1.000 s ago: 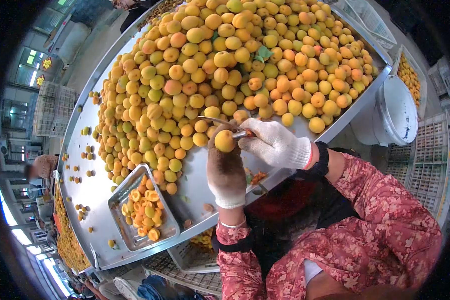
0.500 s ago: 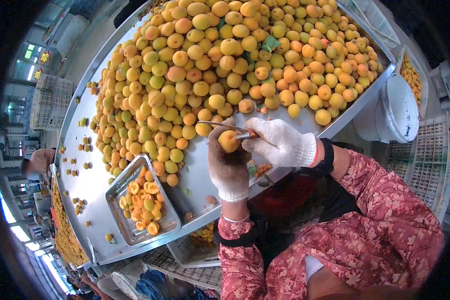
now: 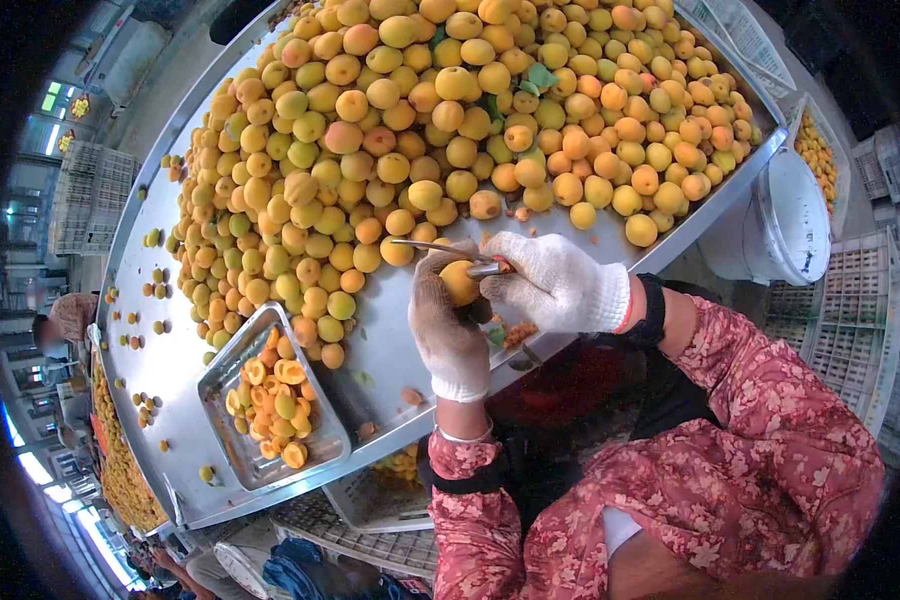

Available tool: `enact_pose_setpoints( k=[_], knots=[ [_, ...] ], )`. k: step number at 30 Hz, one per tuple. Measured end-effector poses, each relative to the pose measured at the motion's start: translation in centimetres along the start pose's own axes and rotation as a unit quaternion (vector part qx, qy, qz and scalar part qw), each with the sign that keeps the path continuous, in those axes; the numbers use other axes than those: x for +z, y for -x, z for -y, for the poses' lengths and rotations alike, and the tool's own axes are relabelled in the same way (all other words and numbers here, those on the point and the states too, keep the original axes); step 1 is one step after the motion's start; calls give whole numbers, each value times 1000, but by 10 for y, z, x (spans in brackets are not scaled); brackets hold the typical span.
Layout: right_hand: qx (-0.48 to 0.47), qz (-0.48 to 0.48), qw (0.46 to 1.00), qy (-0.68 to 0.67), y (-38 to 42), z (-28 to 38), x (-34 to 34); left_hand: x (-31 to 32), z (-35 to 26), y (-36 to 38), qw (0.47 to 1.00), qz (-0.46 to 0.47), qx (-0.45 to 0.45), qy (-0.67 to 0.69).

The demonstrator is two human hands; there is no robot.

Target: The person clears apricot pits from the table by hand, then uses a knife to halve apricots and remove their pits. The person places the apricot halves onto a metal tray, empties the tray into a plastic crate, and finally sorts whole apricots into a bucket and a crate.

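Apricot held against a knife at the table edge

Hands are both in cotton gloves and meet just above the near edge of the metal table (image 3: 170, 350). The left hand (image 3: 448, 325) is closed around one apricot (image 3: 460, 282) – the fingers wrap it from below and from the side, so only the top of the fruit shows. The right hand (image 3: 555, 285) is closed on the handle of a knife (image 3: 440, 248); its thin blade points to the left and lies across the top of the apricot, touching it. The glove of the left hand is brown with stains, the right one is cleaner.

Just under the hands, a few orange scraps (image 3: 515, 333) lie on the table. To the left of the hands stands a metal tray (image 3: 325, 415) with cut apricot halves (image 3: 270, 400) in it. Behind the hands a big heap of whole apricots (image 3: 450, 110) covers most of the table, and single fruits are scattered on the bare metal at the left. A white bucket (image 3: 785, 225) stands off the right side of the table – beside it are white plastic crates (image 3: 855, 300)
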State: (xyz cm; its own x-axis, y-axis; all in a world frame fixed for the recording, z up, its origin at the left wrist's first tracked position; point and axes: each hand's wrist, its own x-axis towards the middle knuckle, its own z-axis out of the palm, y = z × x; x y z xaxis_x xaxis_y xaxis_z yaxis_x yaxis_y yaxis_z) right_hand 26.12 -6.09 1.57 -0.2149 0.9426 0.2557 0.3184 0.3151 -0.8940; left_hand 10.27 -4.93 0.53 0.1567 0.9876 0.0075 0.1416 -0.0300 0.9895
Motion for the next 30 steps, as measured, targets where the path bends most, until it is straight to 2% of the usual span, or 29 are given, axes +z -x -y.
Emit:
enact_pose_setpoints(
  k=[2, 4, 8, 10, 11, 13, 16, 17, 20, 22, 24, 26, 28, 29, 30],
  knots=[
    [-4, -3, 1000, 2, 1, 1, 3, 0, 3, 0, 1000, -4, -2, -1],
    [14, -7, 1000, -27, 2, 4, 7, -1, 13, -1, 976, -37, 149, -152],
    [42, 9, 999, -33, 6, 3, 10, 0, 11, 2, 971, -45, 153, -181],
    [23, -9, 999, -28, 7, -1, 16, 3, 2, 4, 987, -65, 81, -121],
    [24, -6, 999, -29, 7, 0, 17, 4, 4, 5, 987, -67, 79, -121],
    [14, -24, 998, -54, 7, 0, 19, 4, 8, 7, 993, -62, -65, 77],
    [62, 0, 996, -71, 7, 5, 18, -3, 6, 4, 995, -27, -78, 50],
    [64, -6, 995, -74, 9, 1, 22, -4, 3, 5, 999, -23, -31, 13],
    [61, -10, 997, -36, 10, 1, 22, -2, 10, 3, 999, -33, 33, -21],
    [63, -25, 996, -56, 10, 4, 24, -2, 4, 5, 999, -29, 14, -9],
    [103, -15, 991, -81, 12, -2, 27, -1, 9, 7, 997, -31, -3, 71],
    [100, -22, 989, -107, 13, -5, 30, -2, 11, 8, 997, -37, -12, 73],
    [180, 24, 975, -125, 10, 2, 23, -1, 12, 6, 997, -56, 45, 20],
    [193, 25, 967, -163, 11, 3, 24, -2, 8, 8, 998, -42, -4, 50],
    [191, 26, 968, -162, 10, 7, 23, 0, 8, 7, 998, -43, -3, 50]
  ],
)
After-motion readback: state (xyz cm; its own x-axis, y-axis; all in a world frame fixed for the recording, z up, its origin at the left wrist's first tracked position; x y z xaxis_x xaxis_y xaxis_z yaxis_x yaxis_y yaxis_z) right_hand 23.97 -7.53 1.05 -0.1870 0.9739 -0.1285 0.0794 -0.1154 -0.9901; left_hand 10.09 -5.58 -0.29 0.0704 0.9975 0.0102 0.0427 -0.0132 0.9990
